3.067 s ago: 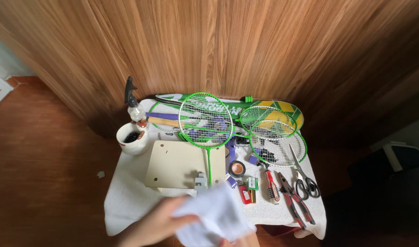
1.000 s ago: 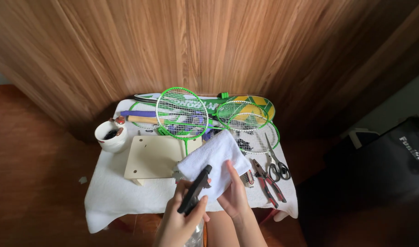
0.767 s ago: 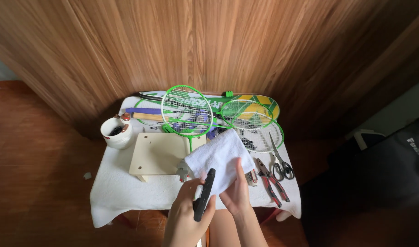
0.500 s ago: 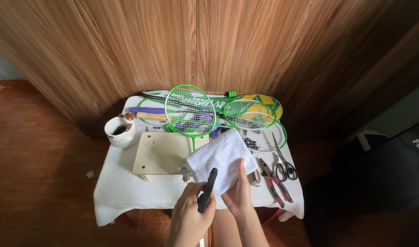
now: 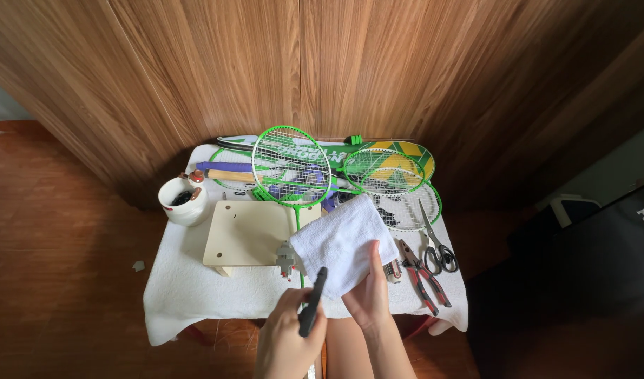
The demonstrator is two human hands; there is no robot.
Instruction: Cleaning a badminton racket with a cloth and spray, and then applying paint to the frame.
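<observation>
My left hand point(image 5: 288, 342) grips the black handle point(image 5: 312, 302) of a green-framed badminton racket point(image 5: 291, 165), whose shaft runs up over the table to its head. My right hand point(image 5: 369, 295) lies flat under a white folded towel point(image 5: 344, 243), holding its near edge by the thumb. The towel hangs over the racket shaft at the table's front middle. A small grey and red clamp piece point(image 5: 287, 257) sits just left of the towel.
A small table with a white cloth point(image 5: 188, 295) carries a pale wooden board point(image 5: 246, 234), a white mug point(image 5: 184, 201), further rackets point(image 5: 396, 175), scissors point(image 5: 434, 242) and red-handled pliers point(image 5: 424, 277). Wood panelling rises behind; a dark bag point(image 5: 603, 253) stands at the right.
The towel has come up from near my lap to over the racket shaft. My left hand took hold of the black handle and has slid slightly nearer the towel.
</observation>
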